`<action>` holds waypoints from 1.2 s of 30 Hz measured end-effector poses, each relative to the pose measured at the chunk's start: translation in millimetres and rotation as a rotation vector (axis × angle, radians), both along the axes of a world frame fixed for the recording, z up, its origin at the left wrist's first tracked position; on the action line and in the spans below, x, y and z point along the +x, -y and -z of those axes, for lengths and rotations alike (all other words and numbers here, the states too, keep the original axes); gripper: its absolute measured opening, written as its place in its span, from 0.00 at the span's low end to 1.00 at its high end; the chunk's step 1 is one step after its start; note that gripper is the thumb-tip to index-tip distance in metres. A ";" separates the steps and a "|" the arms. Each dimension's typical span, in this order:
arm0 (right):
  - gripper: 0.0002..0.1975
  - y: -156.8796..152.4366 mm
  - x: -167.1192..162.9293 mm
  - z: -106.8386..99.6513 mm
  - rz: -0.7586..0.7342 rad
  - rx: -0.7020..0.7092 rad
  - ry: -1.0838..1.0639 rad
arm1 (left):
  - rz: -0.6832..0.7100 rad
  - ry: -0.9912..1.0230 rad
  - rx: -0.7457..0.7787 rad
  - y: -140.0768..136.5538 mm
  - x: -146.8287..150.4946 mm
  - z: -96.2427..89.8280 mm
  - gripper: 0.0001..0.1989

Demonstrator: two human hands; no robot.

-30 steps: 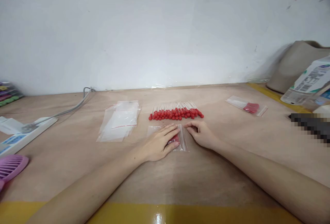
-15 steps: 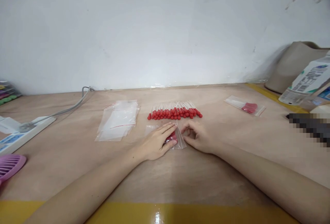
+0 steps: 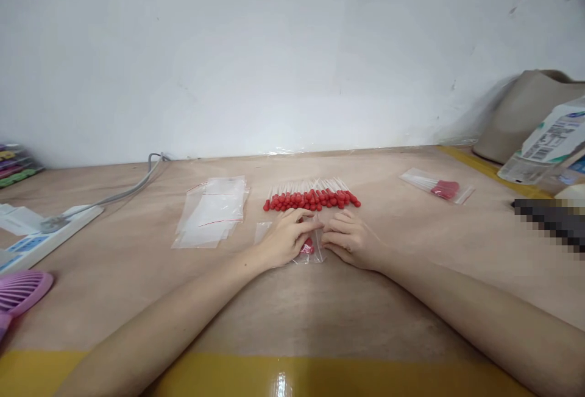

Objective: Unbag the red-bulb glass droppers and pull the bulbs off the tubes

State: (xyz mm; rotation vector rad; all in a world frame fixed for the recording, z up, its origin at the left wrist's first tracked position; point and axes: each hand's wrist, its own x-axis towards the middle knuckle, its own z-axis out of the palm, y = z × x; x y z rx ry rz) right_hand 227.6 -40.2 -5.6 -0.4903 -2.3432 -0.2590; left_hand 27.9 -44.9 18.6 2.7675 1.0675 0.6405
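Under my hands lies a clear zip bag [image 3: 315,258] with red-tipped sticks [image 3: 308,247] inside it. My left hand [image 3: 283,240] rests over the bag with its fingers bent, the thumb and index finger closing on it near its right-hand end. Curled at that same end is my right hand [image 3: 351,238], its fingertips pinching the bag's edge. Just beyond them, a row of white sticks with red tips [image 3: 315,200] is laid out, tips toward me. Part of the bag is covered by the left hand.
Flat clear bags [image 3: 210,211] are stacked to the left. A filled bag of red-tipped sticks [image 3: 444,189] lies to the right. Further out are a power strip [image 3: 59,232], a pink slotted object [image 3: 22,293], a plastic bottle [image 3: 543,147] and a beige container [image 3: 516,117].
My left hand has gone from lying flat on the bag to bent fingers near its right-hand end. My right hand's fingers have closed at the bag's edge. The view has shifted slightly.
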 end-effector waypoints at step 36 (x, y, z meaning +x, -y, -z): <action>0.03 -3.2 1.8 0.0 0.021 0.133 -0.050 | 0.149 -0.023 0.201 -5.6 -0.9 2.2 0.08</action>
